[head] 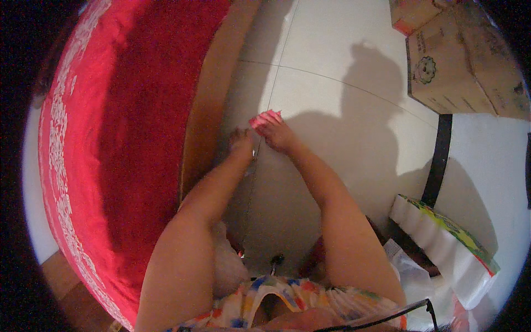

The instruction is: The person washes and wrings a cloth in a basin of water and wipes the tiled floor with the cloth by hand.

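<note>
Both arms reach forward over the tiled floor. My right hand point(277, 133) grips a small crumpled pink piece point(265, 117), perhaps plastic or cloth, with its fingers lying across it. My left hand point(240, 140) is just left of the pink piece, its fingers curled; whether it touches the piece cannot be made out. A tiny white bit point(254, 153) shows beside the left wrist, too blurred to name. Below my hands, between the forearms, lies the shaded tile floor point(282, 199).
A bed with a red cover point(145, 124) and a wooden side board point(211, 83) runs along the left. Cardboard boxes point(448, 62) stand at the upper right. A white pack with a green printed side point(444, 249) and a clear plastic bag point(408, 265) are at the lower right.
</note>
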### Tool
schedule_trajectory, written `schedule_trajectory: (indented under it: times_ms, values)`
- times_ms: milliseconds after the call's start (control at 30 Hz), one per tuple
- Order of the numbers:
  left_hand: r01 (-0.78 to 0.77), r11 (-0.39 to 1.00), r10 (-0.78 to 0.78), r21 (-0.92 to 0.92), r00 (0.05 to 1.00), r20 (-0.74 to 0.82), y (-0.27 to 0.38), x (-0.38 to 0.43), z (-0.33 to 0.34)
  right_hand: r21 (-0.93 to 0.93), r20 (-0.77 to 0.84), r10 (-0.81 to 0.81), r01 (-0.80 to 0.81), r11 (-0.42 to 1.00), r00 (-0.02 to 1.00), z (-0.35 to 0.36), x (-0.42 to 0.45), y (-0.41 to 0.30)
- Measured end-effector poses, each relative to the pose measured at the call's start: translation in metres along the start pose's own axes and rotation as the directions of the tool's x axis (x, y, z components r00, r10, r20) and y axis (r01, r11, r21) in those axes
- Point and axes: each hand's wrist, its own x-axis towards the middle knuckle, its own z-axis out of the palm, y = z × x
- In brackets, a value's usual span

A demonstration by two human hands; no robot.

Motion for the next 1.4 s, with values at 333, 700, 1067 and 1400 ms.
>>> schedule_trajectory:
  times_ms: [333,700,1067,1400]
  values:
    - [-0.289,0.916,0.285,0.279,0.957,0.056,-0.003,-0.017,0.016,0.319,0.226,0.232,-0.297,0.9,0.946,-0.011,-0.046,-0.032]
    - [-0.263,0.909,0.16,0.324,0.937,0.311,0.021,-0.038,-0.012,-0.053,-0.564,0.732,-0.901,0.43,0.382,-0.107,-0.183,0.082]
    - [-0.242,0.929,0.127,0.279,0.919,0.373,0.032,-0.037,-0.016,-0.307,-0.37,0.668,-0.764,0.568,0.646,-0.072,-0.143,0.056]
    - [-0.222,0.935,0.135,0.277,0.943,0.303,0.027,-0.03,-0.012,-0.072,-0.131,0.32,-0.331,0.941,0.938,-0.02,-0.079,-0.014]
